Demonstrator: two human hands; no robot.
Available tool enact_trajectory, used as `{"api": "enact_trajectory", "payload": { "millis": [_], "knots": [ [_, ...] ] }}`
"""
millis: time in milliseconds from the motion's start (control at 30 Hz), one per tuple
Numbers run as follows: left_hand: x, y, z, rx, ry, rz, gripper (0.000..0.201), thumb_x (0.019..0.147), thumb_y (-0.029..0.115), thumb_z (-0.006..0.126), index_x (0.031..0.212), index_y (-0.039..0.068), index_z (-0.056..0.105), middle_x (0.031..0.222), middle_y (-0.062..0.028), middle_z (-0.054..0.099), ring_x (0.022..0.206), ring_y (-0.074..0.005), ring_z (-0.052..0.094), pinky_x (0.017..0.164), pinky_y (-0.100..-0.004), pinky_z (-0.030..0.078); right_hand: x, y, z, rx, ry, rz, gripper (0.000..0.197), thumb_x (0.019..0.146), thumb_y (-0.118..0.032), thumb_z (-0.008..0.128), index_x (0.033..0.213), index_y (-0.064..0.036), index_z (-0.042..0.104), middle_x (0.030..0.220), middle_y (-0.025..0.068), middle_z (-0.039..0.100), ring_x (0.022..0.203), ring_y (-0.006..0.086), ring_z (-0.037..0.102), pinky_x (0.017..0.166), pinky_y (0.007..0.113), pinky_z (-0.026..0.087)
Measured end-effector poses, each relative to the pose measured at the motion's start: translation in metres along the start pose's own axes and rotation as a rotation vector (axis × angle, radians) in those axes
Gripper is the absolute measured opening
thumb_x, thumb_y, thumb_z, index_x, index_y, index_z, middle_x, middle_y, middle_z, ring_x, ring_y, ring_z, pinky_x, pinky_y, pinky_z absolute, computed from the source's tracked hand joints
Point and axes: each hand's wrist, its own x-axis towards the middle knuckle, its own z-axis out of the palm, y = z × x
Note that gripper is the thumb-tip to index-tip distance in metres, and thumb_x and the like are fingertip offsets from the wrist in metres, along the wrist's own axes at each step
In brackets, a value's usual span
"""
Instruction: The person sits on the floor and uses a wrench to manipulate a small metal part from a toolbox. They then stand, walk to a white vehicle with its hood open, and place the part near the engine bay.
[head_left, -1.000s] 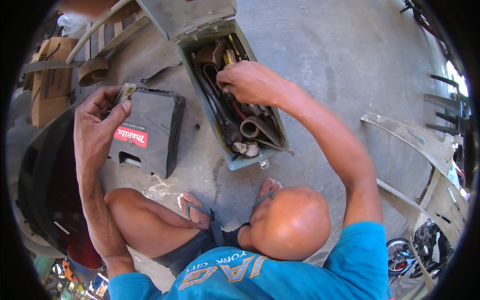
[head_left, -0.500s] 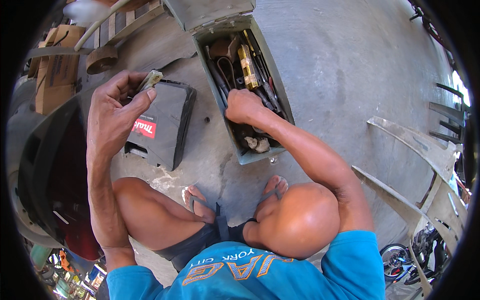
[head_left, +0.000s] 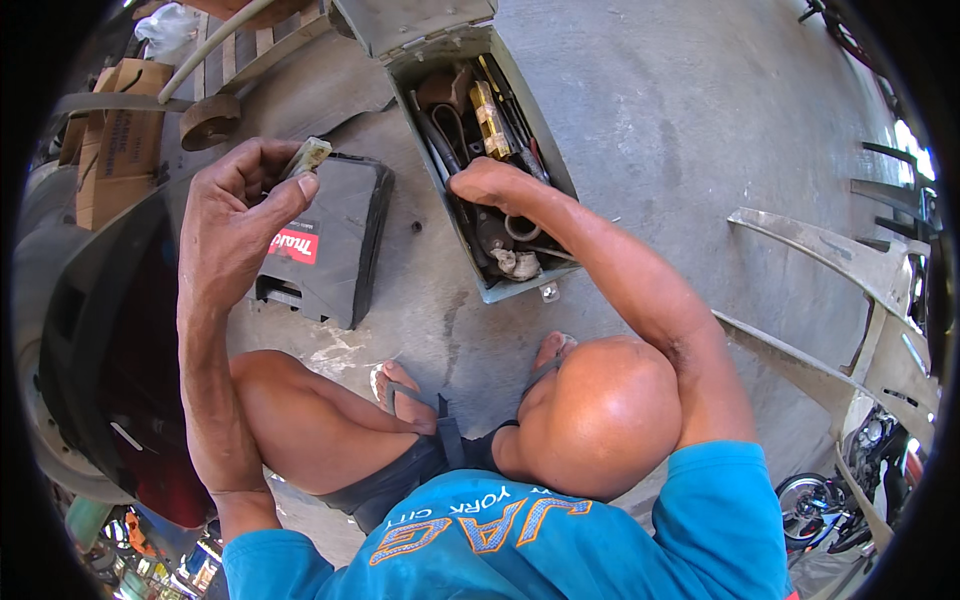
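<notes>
Between the thumb and fingers of my left hand (head_left: 240, 200) is a small pale greenish-yellow piece (head_left: 316, 152), whose kind I cannot make out. That hand is raised over a dark grey plastic tool case (head_left: 345, 230) with a red label. My right hand (head_left: 487, 181) reaches into an open grey-green metal toolbox (head_left: 490, 293). Its fingers curl down among the tools, and what they grip is hidden. Around it lie yellow-handled tools (head_left: 489, 120), dark metal rods, a metal ring (head_left: 521, 229) and a crumpled whitish lump (head_left: 517, 264).
Concrete floor (head_left: 660, 130) surrounds the toolbox. Cardboard boxes (head_left: 125, 150) and a metal frame with a round wheel (head_left: 210, 122) are at the far left. A dark red and black panel (head_left: 120, 370) stands near my left arm. To the right are a pale chair (head_left: 800, 250) and a motorcycle (head_left: 815, 510).
My right hand has shifted slightly within the toolbox, and the metal ring now shows below it. The left hand keeps its hold on the pale piece. The view has tilted a little.
</notes>
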Motion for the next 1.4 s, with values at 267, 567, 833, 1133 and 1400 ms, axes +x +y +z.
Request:
{"api": "enact_trajectory", "payload": {
  "millis": [267,567,833,1133,1400],
  "knots": [
    [-0.01,0.005,-0.002,-0.049,0.016,0.018,0.03,0.09,0.017,0.074,0.111,-0.004,0.069,0.087,-0.0008,0.068,0.079,-0.0049,0.059,0.075,-0.0219,0.05,-0.002,0.019,0.002,0.698,-0.251,-0.036,0.021,0.083,-0.026,0.072,0.094,-0.0083,0.069,0.083,0.0067,0.07,0.069,0.0178,0.061,0.068,0.031,0.048],
    [-0.009,0.007,0.001,-0.045,0.021,0.03,0.03,0.09,0.017,0.075,0.112,-0.003,0.069,0.089,-0.0008,0.068,0.081,-0.0055,0.061,0.077,-0.0222,0.051,-0.034,0.019,-0.023,0.921,-0.241,-0.185,0.015,0.08,-0.017,0.076,0.084,-0.0079,0.064,0.081,0.0056,0.067,0.07,0.0151,0.063,0.065,0.03,0.05],
    [-0.008,0.004,-0.001,-0.053,0.004,-0.008,0.03,0.09,0.017,0.074,0.113,-0.002,0.069,0.089,-0.0013,0.068,0.081,-0.0066,0.062,0.078,-0.0229,0.052,-0.048,0.003,-0.049,1.062,-0.332,-0.192,0.017,0.083,-0.014,0.075,0.09,-0.0031,0.064,0.08,0.0064,0.066,0.065,0.011,0.066,0.053,0.023,0.056],
    [-0.003,0.004,0.001,-0.015,-0.02,-0.013,0.031,0.089,0.018,0.074,0.115,0.0,0.069,0.098,-0.0036,0.07,0.084,-0.0094,0.064,0.083,-0.0266,0.052,-0.053,0.003,-0.046,0.951,-0.275,-0.181,0.015,0.084,-0.003,0.072,0.091,-0.002,0.058,0.077,0.0077,0.064,0.064,0.0151,0.065,0.059,0.027,0.058],
    [-0.002,0.013,0.007,-0.02,-0.02,-0.008,0.031,0.089,0.017,0.074,0.113,-0.002,0.069,0.092,-0.0013,0.068,0.082,-0.0064,0.061,0.079,-0.0232,0.051,-0.044,0.017,-0.018,0.797,-0.208,-0.144,0.023,0.085,-0.001,0.068,0.103,0.0007,0.054,0.084,0.0079,0.062,0.068,0.0166,0.065,0.064,0.031,0.058]
  ]
}}
